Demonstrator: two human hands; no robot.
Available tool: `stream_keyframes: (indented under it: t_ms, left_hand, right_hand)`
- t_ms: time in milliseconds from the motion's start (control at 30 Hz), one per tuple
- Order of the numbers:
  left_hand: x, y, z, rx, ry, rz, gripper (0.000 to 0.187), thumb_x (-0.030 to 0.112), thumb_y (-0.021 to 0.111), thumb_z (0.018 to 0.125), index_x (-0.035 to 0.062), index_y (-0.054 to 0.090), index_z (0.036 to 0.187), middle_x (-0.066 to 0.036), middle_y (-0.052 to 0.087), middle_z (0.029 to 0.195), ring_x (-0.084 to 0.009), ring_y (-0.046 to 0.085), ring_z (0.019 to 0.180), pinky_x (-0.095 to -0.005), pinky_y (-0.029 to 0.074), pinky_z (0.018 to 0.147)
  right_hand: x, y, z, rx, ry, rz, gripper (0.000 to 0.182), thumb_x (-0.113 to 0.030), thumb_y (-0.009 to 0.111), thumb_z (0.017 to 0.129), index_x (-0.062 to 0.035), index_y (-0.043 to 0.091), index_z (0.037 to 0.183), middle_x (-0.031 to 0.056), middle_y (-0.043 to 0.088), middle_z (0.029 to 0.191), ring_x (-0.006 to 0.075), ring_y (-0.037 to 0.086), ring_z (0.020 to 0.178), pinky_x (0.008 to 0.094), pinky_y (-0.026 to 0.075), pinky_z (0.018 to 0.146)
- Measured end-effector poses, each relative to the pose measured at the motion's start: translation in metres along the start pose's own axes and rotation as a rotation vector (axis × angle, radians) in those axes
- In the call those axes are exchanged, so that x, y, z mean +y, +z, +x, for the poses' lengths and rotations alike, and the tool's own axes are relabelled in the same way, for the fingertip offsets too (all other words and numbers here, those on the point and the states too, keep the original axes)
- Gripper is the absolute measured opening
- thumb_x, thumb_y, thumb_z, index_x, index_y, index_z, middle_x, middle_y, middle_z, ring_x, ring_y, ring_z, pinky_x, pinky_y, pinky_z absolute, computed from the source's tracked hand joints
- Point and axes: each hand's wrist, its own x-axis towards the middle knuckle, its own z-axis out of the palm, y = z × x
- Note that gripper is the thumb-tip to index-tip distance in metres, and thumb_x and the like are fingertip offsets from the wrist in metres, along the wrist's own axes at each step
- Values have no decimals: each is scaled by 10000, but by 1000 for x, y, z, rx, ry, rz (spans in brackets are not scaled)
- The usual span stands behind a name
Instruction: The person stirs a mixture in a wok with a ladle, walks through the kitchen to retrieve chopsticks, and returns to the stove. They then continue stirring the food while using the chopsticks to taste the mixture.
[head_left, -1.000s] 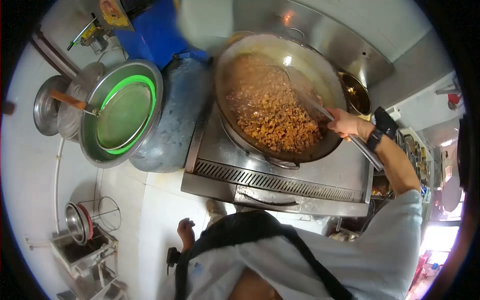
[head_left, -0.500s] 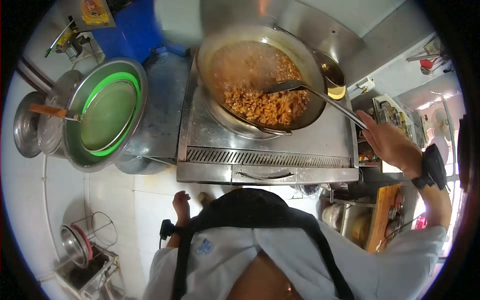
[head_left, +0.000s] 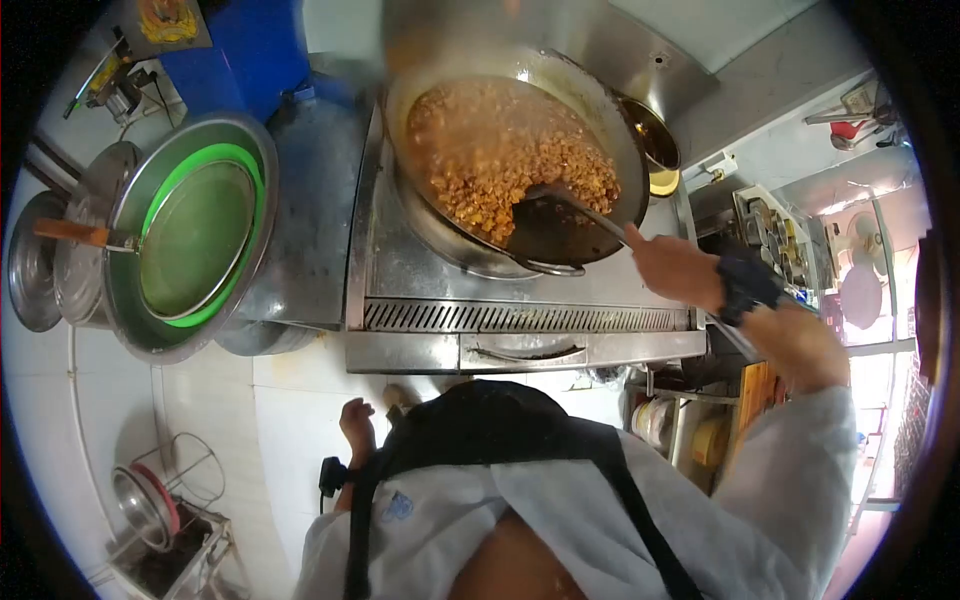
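While right hand (head_left: 672,268) grips ladle (head_left: 560,205), wok (head_left: 610,130) holds browned meat (head_left: 490,150)

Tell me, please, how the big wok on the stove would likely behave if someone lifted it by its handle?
The wok is wide, metal and holds much saucy chopped food, so probably heavy. The sauce would likely slosh and tilt it. Only one small loop handle shows, so it may tip.

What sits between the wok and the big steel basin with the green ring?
In the head view, a tall metal drum stands between the wok and the basin, beside the stove.
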Motion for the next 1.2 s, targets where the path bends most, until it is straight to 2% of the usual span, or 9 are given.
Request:
stream_keyframes:
  t_ms: [133,233,367,400,433,533,667,933,1200]
  left_hand:
    - [0,-14,2,-47,280,194,149,2,481,713,-32,527,850,-77,561,663,-137,535,576,-238,446,544]
    - [15,-12,4,-71,43,-158,158,12,487,709,-40,521,854,-79,558,656,-140,535,578,-250,444,542]
    - [2,-16,28,-112,-26,120,90,13,510,671,-20,528,753,-62,514,617,-120,457,537,-240,402,514]
    - [-64,-50,60,-170,379,584,102,10,520,639,-21,526,736,-53,491,587,-123,437,534,-263,400,502]
    - [-147,-82,118,-322,-48,478,183,13,515,644,-18,526,825,-68,516,663,-144,479,605,-281,421,562]
    - [-78,-28,116,-367,65,482,190,12,512,648,-16,524,836,-68,517,674,-145,482,616,-281,422,570]
    - [-28,36,114,-492,59,495,199,12,507,654,-13,522,851,-68,518,689,-147,486,629,-282,423,581]
    - [-35,148,43,-739,83,579,217,12,498,665,-8,517,881,-69,521,719,-150,494,657,-283,425,603]
    - [-65,226,-71,-1062,133,730,236,11,490,676,-3,512,910,-69,524,748,-154,502,684,-285,427,625]
  right_hand:
    - [-7,46,50,200,85,-182,420,-89,435,753,57,368,1141,94,521,508,259,533,447,375,404,389]
    - [-8,79,78,534,33,-537,399,-84,449,737,51,407,1111,103,545,526,242,554,462,354,415,391]
    - [-6,121,95,240,728,606,297,-241,367,827,-90,521,1030,157,591,803,288,582,757,397,469,630]
    - [-29,40,63,35,892,705,294,-280,391,811,-122,543,1006,162,581,880,291,573,824,405,463,676]
    - [-36,-1,21,232,695,1073,288,-275,403,801,-108,552,982,174,567,917,299,569,845,414,461,679]
    - [-8,168,90,111,553,567,239,-252,496,721,-107,555,902,24,555,751,194,573,702,384,441,559]
    - [-17,174,67,249,127,794,131,-117,468,690,-51,536,780,138,540,638,305,553,590,396,447,521]
    - [-43,54,-159,1069,242,830,175,-175,542,716,-13,500,768,132,525,689,324,546,662,407,434,599]
    - [-84,248,-327,767,881,1619,126,-158,460,844,-44,504,814,27,515,553,86,517,501,238,428,465]
